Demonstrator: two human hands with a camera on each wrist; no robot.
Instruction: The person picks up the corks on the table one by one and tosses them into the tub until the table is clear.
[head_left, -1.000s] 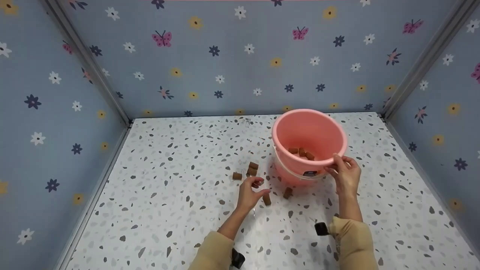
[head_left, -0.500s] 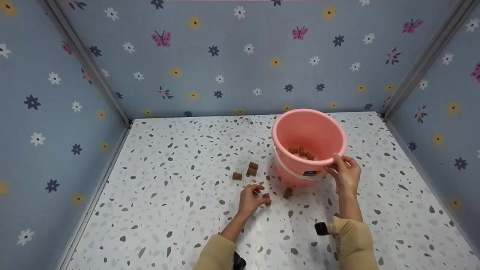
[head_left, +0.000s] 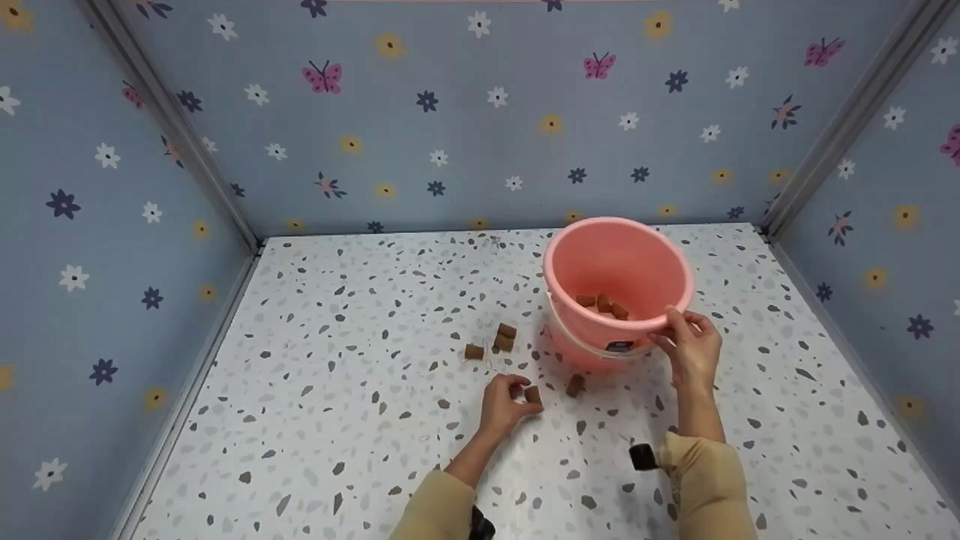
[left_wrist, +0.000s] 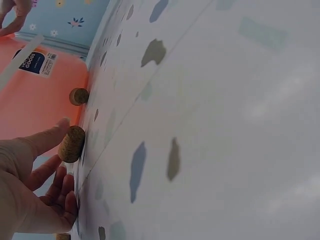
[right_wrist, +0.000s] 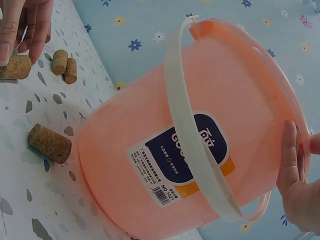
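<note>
The brown, grainy, cylindrical cork (head_left: pixel 533 395), cut off in the right-wrist view, lies on the white speckled surface (head_left: pixel 337 420), pinched by the left hand (head_left: pixel 502 405). The right hand (head_left: pixel 694 352) grips the pink plastic bucket (head_left: pixel 583 328), whose near wall partly hides its bottom.

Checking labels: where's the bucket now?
In the head view, the bucket is right of centre on the table, held by the right grip, a cork before its base.

Before me, blue walls (head_left: pixel 480 90) with printed flowers (head_left: pixel 479 25) and butterflies (head_left: pixel 323 78), joined by grey strips (head_left: pixel 178 124), edge a white terrazzo-patterned counter (head_left: pixel 337 405).
</note>
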